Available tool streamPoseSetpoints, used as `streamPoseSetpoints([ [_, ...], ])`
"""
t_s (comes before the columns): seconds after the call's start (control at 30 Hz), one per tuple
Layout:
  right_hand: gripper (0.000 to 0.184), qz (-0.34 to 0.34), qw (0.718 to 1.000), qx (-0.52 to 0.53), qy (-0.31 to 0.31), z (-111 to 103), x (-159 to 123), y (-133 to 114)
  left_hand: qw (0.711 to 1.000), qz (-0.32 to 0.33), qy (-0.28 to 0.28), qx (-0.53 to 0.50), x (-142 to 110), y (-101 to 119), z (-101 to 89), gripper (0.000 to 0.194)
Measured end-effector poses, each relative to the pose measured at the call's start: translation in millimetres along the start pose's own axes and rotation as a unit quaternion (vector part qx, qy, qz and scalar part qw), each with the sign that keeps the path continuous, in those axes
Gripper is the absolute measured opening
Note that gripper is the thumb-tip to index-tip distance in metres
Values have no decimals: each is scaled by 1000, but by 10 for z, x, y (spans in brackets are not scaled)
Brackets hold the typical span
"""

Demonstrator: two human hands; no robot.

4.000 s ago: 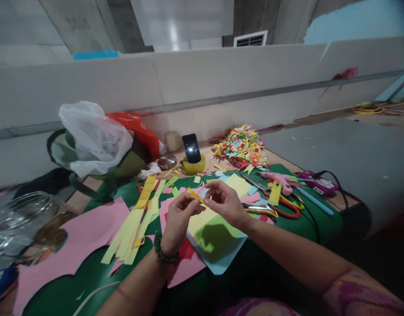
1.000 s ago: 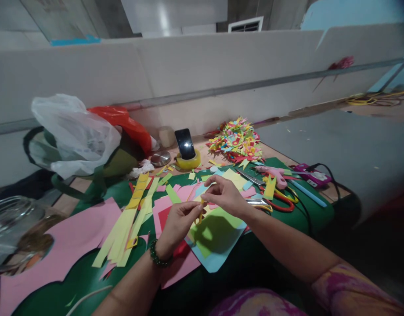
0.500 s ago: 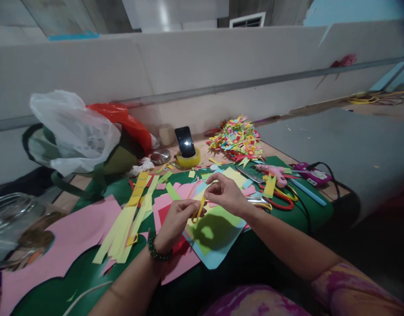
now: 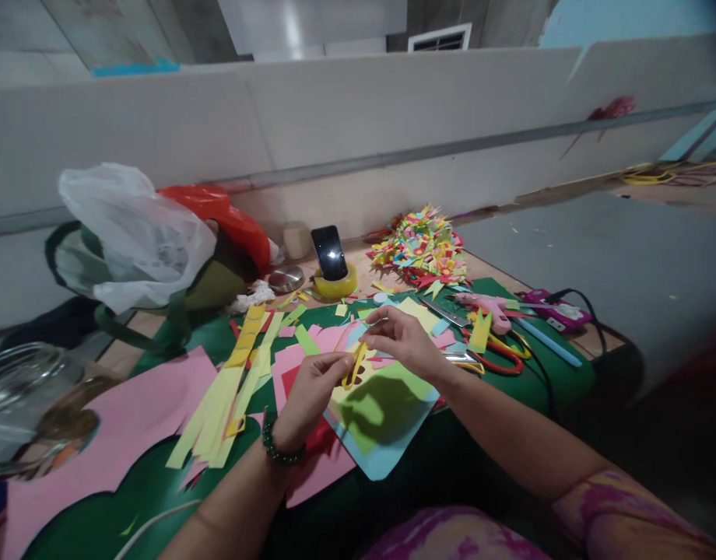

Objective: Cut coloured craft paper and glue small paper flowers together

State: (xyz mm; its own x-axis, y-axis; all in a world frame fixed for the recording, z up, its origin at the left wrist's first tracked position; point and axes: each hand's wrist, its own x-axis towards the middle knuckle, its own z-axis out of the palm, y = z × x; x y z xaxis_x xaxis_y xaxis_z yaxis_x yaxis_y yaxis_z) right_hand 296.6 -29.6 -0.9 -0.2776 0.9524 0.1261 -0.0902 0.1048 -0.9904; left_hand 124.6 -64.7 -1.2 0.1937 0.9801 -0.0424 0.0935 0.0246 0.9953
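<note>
Scraps (image 4: 341, 309) on green mat (image 4: 573, 379), wall (image 4: 335, 109) behind

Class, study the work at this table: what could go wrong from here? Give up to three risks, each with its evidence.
1. The yellow strip is thin and pinched in the left hand; a hard pull might crease or tear it.
2. Scissors lie beside the right wrist; a sideways move could knock them.
3. The phone leans upright at the tape roll; a bump might topple it.
</note>
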Motion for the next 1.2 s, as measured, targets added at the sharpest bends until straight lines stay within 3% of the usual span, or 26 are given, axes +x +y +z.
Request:
streamPoseSetpoints([
  [0.23,29,-30,999,-31,25,51,-12,24,997,-42,-10,-62,3,-21,0,30],
  [0.47,28,-38,998,-33,28,88,-36,14,999,-20,-28,-20,-10,44,27,41],
  [0.7,29,-31,998,-46,13,77,-43,29,999,-22,-40,-5,-26,37,18,39],
  [0.8,26,-66,993,-87,33,88,-63,39,1000,-26,-16,-6,-13,39,12,37],
  [0.97,25,-112,985,-126,36,138,-110,51,999,25,30,35,34,24,5,33],
  [1.07,29,-77,994,-78,15,118,-90,60,999,31,25,33,31,35,4,33],
  [1.2,40,29,992,87,-85,57,-27,48,999,29,6,19,-7,83,16,30],
])
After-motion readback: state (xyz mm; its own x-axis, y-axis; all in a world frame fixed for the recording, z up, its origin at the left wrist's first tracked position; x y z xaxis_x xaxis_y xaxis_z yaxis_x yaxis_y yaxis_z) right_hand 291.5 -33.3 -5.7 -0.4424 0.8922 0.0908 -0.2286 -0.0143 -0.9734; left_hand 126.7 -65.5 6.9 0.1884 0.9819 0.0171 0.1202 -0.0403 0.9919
